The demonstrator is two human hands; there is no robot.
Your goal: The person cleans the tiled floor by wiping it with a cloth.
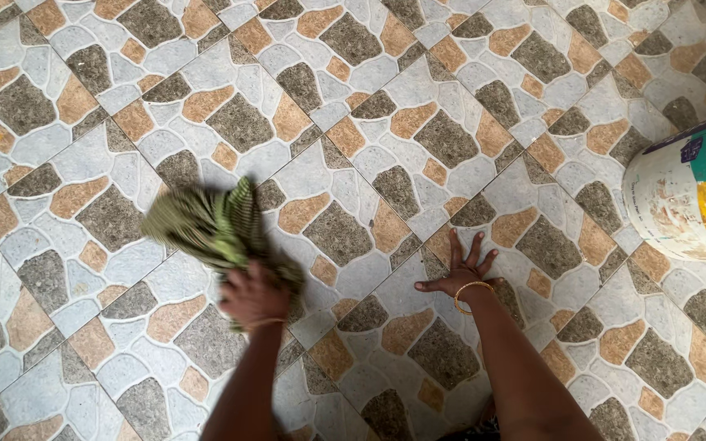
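My left hand [252, 299] is closed on a green striped cloth [210, 226], which is pressed on the tiled floor [418, 122]. The hand and the cloth are blurred by motion. The cloth bunches out up and to the left of the hand. My right hand [461, 273] lies flat on the floor with its fingers spread, palm down, holding nothing. A gold bangle [473, 296] sits on that wrist. About a tile's width of floor separates the two hands.
The floor is tiled in a stone pattern of grey, tan and pale blue. A white plastic bucket [684, 192] with a green and yellow label stands at the right edge, a little beyond my right hand.
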